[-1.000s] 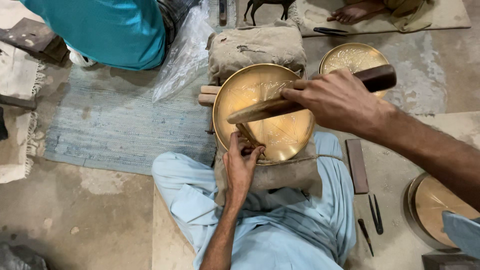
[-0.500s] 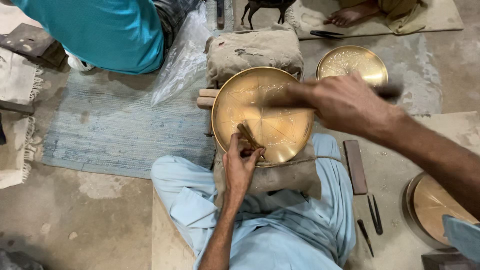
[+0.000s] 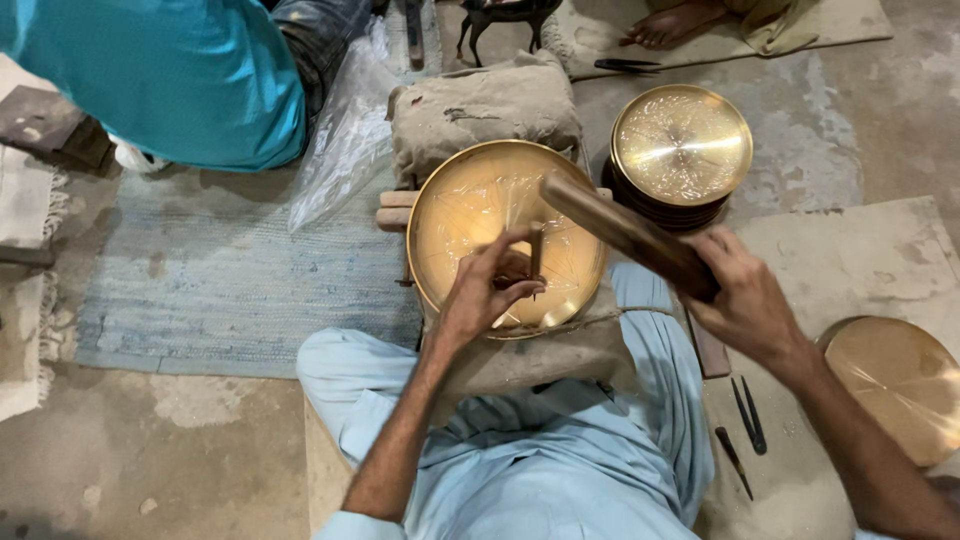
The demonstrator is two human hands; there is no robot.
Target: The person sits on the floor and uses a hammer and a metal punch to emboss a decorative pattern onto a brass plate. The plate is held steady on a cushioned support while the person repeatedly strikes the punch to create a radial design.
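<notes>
At the far left, a pale fringed cloth (image 3: 22, 270) is cut off by the frame edge, and a person in a teal shirt (image 3: 170, 75) above it shows only as a back and a fold of jeans. A crumpled clear plastic bag (image 3: 345, 130) lies beside that person on a blue woven rug (image 3: 220, 270).

In the middle, the brass plate (image 3: 500, 225) rests tilted on a grey padded cushion (image 3: 480, 105), against the lap of the person in light blue clothing (image 3: 520, 460). Its face is round, golden and shiny, with fine engraved lines radiating from the centre; the lower rim is partly hidden by the left hand (image 3: 485, 290). That hand pinches a small dark chisel (image 3: 537, 255) upright against the plate's surface, and the tip itself is too small to make out.

To the right, the right hand (image 3: 745, 300) is clenched around a dark wooden mallet (image 3: 625, 235), whose head reaches over the plate near the chisel's top; whether they touch cannot be told. Behind it stands a stack of brass plates (image 3: 682, 145). Slim dark tools (image 3: 748, 415) lie on the floor, and another brass disc (image 3: 900, 385) is cut off at the right edge.
</notes>
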